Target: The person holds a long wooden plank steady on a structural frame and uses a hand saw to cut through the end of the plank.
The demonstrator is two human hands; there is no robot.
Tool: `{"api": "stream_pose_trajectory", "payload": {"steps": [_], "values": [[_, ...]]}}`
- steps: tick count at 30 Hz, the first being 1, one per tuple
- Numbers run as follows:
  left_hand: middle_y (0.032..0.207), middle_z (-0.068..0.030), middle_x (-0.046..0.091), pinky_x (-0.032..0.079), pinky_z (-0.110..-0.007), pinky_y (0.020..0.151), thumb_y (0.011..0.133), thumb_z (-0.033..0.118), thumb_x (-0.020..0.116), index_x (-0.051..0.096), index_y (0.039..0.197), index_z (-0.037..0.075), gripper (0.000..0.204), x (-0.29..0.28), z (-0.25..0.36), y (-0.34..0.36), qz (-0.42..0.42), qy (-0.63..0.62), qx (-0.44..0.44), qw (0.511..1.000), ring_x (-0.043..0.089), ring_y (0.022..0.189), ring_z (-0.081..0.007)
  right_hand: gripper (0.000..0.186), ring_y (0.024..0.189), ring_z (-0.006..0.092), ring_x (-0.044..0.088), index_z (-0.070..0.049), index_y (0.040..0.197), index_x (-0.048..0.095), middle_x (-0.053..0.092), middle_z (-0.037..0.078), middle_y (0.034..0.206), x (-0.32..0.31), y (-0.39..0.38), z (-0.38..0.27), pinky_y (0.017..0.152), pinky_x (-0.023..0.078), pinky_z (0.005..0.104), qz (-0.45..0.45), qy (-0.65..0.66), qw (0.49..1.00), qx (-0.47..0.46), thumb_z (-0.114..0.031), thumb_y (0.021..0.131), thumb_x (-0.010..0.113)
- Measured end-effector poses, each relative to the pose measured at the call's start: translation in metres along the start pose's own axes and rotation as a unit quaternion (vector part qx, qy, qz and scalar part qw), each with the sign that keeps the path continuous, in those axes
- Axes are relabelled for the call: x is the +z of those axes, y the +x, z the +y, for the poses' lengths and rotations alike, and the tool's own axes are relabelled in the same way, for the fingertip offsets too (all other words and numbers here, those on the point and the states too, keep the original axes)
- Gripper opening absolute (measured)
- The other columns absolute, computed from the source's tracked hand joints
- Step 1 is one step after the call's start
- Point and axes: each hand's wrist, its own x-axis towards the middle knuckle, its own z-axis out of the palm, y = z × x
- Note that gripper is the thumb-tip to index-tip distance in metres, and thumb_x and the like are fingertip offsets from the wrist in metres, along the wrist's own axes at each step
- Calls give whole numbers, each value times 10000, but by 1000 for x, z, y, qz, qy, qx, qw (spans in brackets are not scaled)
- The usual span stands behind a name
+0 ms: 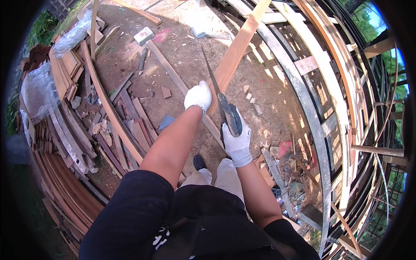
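Observation:
My right hand (237, 138), in a white glove with a dark palm, is closed around the dark handle of a handsaw (222, 104). The saw's long, narrowing blade points away from me and slants across a brown wooden plank (236, 54). Left of the blade, my left hand (199, 98), in a white glove, is closed on the plank's left edge near its near end; its fingertips are partly hidden. Under the plank runs a longer, weathered wooden beam (171, 74), lying diagonally on the ground. Whether the saw teeth touch the wood I cannot tell.
Stacked boards (71, 190) and loose offcuts lie at left, partly under clear plastic sheeting (41, 91). Long timbers on a rack (299, 91) curve along the right. Small wood blocks (250, 96) and scraps (277, 173) litter the dirt ground. My shoe (199, 162) is just below the beam.

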Motion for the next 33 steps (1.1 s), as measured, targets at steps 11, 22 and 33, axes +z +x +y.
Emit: {"api": "stream_pose_trajectory", "payload": {"steps": [11, 22, 33], "values": [[1231, -288, 660, 447, -523, 1065, 1055, 349, 220, 661, 1196, -25, 596, -1, 18, -3, -5, -2, 14, 1000, 620, 1183, -461, 544, 1091, 314, 717, 68, 1364, 553, 706, 240, 1193, 23, 79, 0, 938, 555, 378, -2, -11, 999, 33, -83, 862, 700], [1227, -287, 664, 452, -516, 1061, 1060, 381, 215, 690, 1175, -37, 643, -5, -7, 0, 19, 11, 26, 999, 615, 1194, -449, 666, 1169, 323, 686, 85, 1456, 467, 657, 264, 1305, -57, -98, -19, 979, 533, 385, -32, 23, 999, 35, -29, 819, 623], [1214, -286, 669, 446, -511, 1068, 1060, 380, 207, 695, 1166, -38, 652, -8, -3, -3, 9, -9, 10, 1000, 626, 1177, -445, 594, 1183, 285, 683, 58, 1419, 515, 674, 238, 1279, -16, -22, 2, 1010, 519, 366, -15, 10, 999, 40, -49, 853, 659]]}}
